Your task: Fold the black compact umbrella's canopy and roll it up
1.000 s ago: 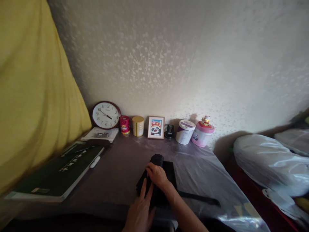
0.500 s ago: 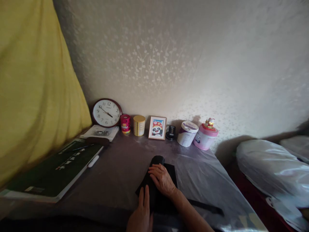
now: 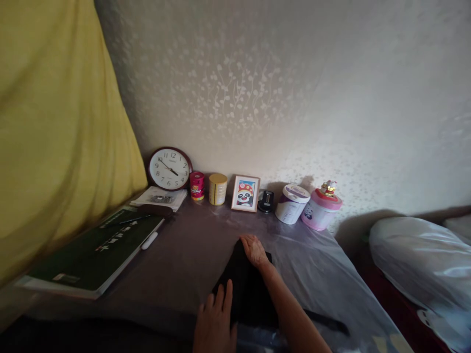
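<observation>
A dark, folded black fabric item lies on the table in front of me; its exact kind does not show. A black strap runs out from it to the right. My right hand is at its far end, with the fingers together and bent over the edge. Against its near left side rests my left hand, fingers stretched out and slightly apart. The underside of the fabric item and my left thumb's contact with it are hard to see in the dark.
Along the wall stand a round clock, a red can, a yellow-lidded can, a panda picture frame, a small black device, a white tub and a pink jar. A large green book lies left.
My right hand has slid away from me to the far end of the black fabric item. My left hand's fingers have spread a little. The view has shifted slightly.
</observation>
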Demonstrator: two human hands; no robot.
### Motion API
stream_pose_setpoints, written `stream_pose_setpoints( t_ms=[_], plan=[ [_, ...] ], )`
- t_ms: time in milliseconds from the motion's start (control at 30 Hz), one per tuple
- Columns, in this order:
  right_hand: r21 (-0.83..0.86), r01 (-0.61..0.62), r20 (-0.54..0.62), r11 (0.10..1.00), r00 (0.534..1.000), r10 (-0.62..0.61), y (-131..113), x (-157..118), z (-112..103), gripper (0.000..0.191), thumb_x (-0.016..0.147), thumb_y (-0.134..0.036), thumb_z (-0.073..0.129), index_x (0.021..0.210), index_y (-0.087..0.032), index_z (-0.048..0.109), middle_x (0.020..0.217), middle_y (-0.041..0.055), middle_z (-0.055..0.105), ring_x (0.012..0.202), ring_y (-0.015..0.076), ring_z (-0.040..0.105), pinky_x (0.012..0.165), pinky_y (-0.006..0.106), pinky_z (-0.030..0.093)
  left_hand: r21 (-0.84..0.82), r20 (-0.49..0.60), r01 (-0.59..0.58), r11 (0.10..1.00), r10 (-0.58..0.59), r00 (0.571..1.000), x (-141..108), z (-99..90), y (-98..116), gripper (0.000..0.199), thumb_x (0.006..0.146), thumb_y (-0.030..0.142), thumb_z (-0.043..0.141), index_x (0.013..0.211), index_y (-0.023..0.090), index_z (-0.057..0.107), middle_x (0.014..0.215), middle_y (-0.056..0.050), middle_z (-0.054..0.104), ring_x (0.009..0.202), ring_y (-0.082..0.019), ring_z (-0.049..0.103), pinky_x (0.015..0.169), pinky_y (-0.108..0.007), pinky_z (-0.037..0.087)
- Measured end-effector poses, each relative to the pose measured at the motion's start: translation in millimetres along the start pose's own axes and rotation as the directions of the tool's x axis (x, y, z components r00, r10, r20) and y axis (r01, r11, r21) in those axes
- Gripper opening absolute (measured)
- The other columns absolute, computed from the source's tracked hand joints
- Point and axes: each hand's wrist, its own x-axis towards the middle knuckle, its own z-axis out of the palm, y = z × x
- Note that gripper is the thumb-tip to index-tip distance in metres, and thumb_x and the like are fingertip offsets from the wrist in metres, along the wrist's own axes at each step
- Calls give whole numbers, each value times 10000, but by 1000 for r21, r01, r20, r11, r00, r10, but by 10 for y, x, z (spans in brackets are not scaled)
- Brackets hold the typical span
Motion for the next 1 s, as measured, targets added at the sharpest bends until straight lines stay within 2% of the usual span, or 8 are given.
stream_pose_setpoints(
  t_ms=[133,267,367,500,600,700,867,1000],
  plan=[
    [-87,-201,-36,976,979,199,82,-91,-145,299,922,-222,342,1049,-182,610,1065,93,646,1046,187,554,928,306,366,23,-75,-14,1000,16,997,-30,13,9,718,730,164,431,1401,175,175,1361,-112,428,1167,-297,407,960,-464,302],
    [-125,-351,-103,928,935,339,224,-418,-366,287,911,-238,355,1032,-148,599,1056,133,639,1044,223,559,918,319,370,40,-159,-57,998,63,985,-43,68,-11,689,734,171,439,1389,127,229,1317,-123,467,1202,-288,371,1021,-459,239],
    [-106,-418,-51,902,909,415,276,-690,-449,278,901,-263,365,994,-158,605,998,136,660,971,234,600,839,313,409,42,-190,-75,996,82,978,-49,101,-20,674,736,162,440,1380,97,250,1285,-137,487,1193,-287,378,1017,-449,260],
    [13,-470,-26,882,882,470,194,-900,-419,320,867,-330,415,1064,-127,567,900,123,679,888,242,631,772,309,424,55,-246,-84,995,95,965,-61,128,-16,657,738,140,442,1372,96,274,1231,-131,512,1152,-274,411,987,-424,312],
    [202,-540,-24,817,831,556,96,-936,-353,384,827,-364,452,1093,-103,545,837,102,678,843,232,638,719,289,435,60,-285,-90,994,103,953,-65,134,-11,648,740,124,442,1367,87,281,1197,-134,521,1135,-269,421,978,-420,324],
    [323,-542,-29,776,813,581,34,-929,-297,329,786,-368,475,981,-130,593,811,88,670,838,233,627,684,282,437,53,-300,-106,993,117,947,-64,135,-7,629,754,107,418,1365,66,275,1178,-139,520,1112,-259,430,977,-408,325],
    [408,-415,-46,813,880,472,-76,-820,-282,225,776,-341,446,736,-168,584,696,46,617,684,188,583,577,256,404,40,-295,-101,994,108,949,-67,148,-3,624,769,107,396,1374,64,249,1173,-136,514,1081,-257,440,940,-393,349],
    [467,-384,-36,796,892,452,-253,-645,-272,201,770,-337,463,731,-171,569,598,-3,559,588,151,531,501,232,366,21,-254,-105,994,107,961,-70,136,-10,621,782,129,408,1373,45,237,1151,-142,521,1033,-251,461,926,-391,354]
  ],
)
